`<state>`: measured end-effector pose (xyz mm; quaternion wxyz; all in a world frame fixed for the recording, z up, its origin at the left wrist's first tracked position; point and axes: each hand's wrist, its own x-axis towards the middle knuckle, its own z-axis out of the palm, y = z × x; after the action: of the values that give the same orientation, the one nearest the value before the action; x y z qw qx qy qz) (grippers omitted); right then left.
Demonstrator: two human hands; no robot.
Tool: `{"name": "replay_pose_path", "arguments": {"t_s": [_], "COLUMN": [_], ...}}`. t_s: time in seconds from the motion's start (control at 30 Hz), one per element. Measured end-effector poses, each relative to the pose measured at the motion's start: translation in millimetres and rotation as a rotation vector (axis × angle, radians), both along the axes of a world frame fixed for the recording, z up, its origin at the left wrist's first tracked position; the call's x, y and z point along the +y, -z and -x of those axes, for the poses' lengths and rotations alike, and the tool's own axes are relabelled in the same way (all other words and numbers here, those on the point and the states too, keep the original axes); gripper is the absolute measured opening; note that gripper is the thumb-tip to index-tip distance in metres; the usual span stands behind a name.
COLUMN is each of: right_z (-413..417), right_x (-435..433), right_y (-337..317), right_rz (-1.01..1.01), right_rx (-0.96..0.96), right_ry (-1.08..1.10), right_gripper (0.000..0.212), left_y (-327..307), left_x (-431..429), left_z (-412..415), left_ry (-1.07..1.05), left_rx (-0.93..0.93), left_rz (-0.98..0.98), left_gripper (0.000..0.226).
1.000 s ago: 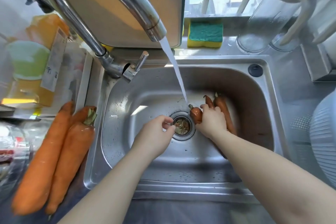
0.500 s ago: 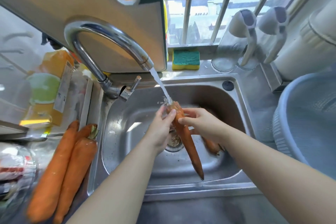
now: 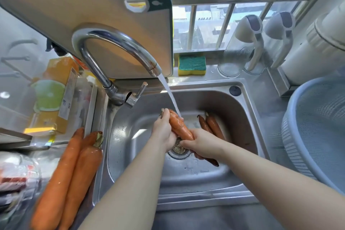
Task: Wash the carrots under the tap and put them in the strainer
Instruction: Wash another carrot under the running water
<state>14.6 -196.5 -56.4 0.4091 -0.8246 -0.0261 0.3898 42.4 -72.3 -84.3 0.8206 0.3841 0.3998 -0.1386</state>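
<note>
Step in hand: rinsing. The left hand [image 3: 164, 130] and right hand [image 3: 202, 143] are both closed around one carrot [image 3: 180, 127], held over the sink [image 3: 248, 117] with its upper end under the tap [image 3: 119, 43] stream. Two more carrots [image 3: 211, 126] lie just beyond the right hand. Next move: carry the rinsed carrot rightward to the strainer [image 3: 317, 127], well right of that hand.

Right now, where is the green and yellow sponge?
In the head view, the sponge sits on the ledge behind the sink, just right of the cutting board and left of the clear bottles.
</note>
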Motion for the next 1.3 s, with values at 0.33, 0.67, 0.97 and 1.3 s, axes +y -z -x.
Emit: {"name": "replay_pose_path", "arguments": {"t_s": [0.33,0.67,0.97,1.3], "right_z": [-2,-15,-19,-27], "right_x": [2,-11,-1,-8], "right_y": [-2,2,4,-8], "right_rz": [0.251,0.18,0.231,-0.136], "right_rx": [-0.229,-0.052,-0.147,0.287], "right_ry": [-0.074,-0.032,-0.106,0.276], "right_gripper": [0.013,0.011,0.011,0.02], "left_y": [4,-2,5,-10], "left_x": [-14,-3,-7,-2], "left_z": [-11,-9,-16,-7], "left_ry": [0.07,0.138,0.03,0.344], "left_rx": [-0.051,-0.154,-0.056,-0.27], "left_rz": [-0.288,0.086,0.007,-0.029], "left_gripper": [0.018,0.018,0.036,0.038]}}
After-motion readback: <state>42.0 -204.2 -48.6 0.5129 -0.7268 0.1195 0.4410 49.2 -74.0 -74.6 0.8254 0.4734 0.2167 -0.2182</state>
